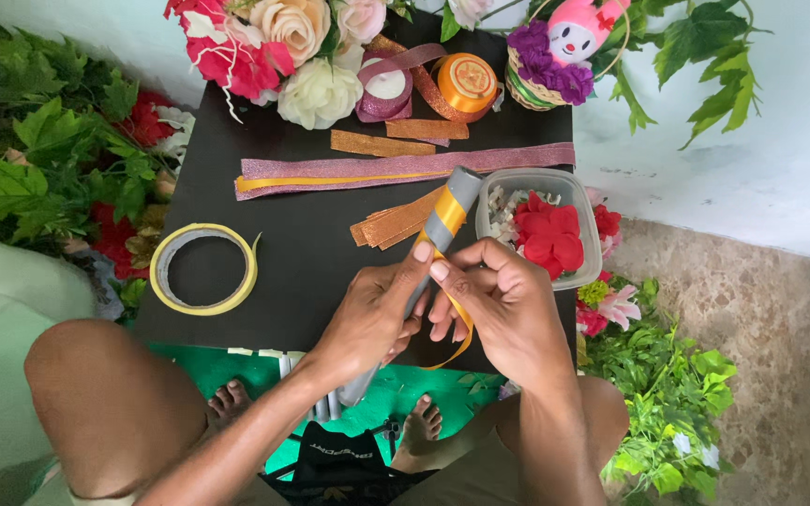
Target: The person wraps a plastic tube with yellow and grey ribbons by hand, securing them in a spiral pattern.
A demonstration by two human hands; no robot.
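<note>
My left hand [372, 314] grips a long grey stick [452, 201] that slants up over the black table [302, 253]. An orange ribbon [449, 220] is wound around the stick's upper part, and its loose end loops down below my hands. My right hand [503, 305] pinches that ribbon against the stick, thumb and forefinger meeting my left thumb. Both hands hover above the table's near edge.
A tape ring [203, 269] lies at the table's left. Pink glitter strips [405, 169], copper strips [391, 223] and ribbon spools [466, 82] lie further back. A clear tub [583, 201] holds red petals. Artificial flowers and green leaves surround the table. My knees sit below.
</note>
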